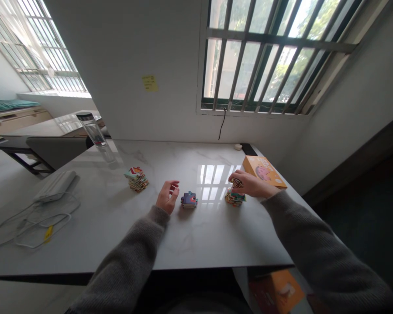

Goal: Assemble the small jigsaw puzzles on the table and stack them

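White marble bench (pixel 124 244), toward right edge: right hand (pixel 253 184) pinching puzzle piece (pixel 237 183) just above tall stack (pixel 235 197). Left hand (pixel 167 197) curling loosely open, just left of short stack (pixel 189 200); third stack (pixel 136 179) sitting farther left.

We look down at a white marble table (pixel 183 244) holding three small stacks of jigsaw pieces. Our left hand (pixel 167 197) hovers low over the tabletop, fingers loosely curled around nothing, just beside the middle stack (pixel 189 199). Our right hand (pixel 250 184) pinches a patterned jigsaw piece (pixel 236 183) directly above the right stack (pixel 235 197), which stands near an orange cardboard box (pixel 264 171) lying toward the table's far corner. The left stack (pixel 136 179) sits farther off, toward a clear water bottle (pixel 94 135) with a black cap. Beyond, a yellow sticky note (pixel 149 83) clings to the wall beside a barred window (pixel 275 56).
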### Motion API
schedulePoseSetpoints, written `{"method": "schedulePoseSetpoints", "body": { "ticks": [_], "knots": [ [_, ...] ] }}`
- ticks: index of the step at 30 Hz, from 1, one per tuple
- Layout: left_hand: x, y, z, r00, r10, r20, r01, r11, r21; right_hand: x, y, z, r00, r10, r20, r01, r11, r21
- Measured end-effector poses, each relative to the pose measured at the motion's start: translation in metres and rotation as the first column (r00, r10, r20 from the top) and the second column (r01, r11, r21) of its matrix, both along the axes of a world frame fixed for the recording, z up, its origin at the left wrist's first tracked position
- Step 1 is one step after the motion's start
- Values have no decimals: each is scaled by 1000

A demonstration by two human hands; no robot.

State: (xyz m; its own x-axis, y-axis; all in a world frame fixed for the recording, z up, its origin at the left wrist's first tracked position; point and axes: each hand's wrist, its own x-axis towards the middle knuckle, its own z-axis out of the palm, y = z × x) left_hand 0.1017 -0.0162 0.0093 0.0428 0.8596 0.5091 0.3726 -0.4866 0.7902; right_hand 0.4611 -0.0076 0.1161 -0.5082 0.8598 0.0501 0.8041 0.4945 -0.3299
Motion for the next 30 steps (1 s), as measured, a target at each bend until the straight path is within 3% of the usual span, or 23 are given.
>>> {"method": "schedulePoseSetpoints", "body": {
  "ticks": [3,6,10,14,22,30],
  "knots": [
    [0,1,-1,1000,0,1,0,1000,3,-6,1,12,999,-31,-17,32,997,64],
    [0,1,0,1000,-4,1,4,1000,3,-31,-1,16,1000,29,-1,-28,994,104],
    [0,0,1,1000,13,22,-13,1000,4,-76,0,-2,985,77,152,-93,990,108],
    [1,-1,2,1000,16,26,-16,1000,6,-106,14,-27,949,-17,315,-4,998,66],
    [3,-2,2,1000,14,-4,-14,999,37,-117,34,-55,936,-98,339,85,995,54],
    [2,-4,5,1000,0,-29,1,1000,30,-115,28,-62,938,-105,329,89,994,64]
  ]
}}
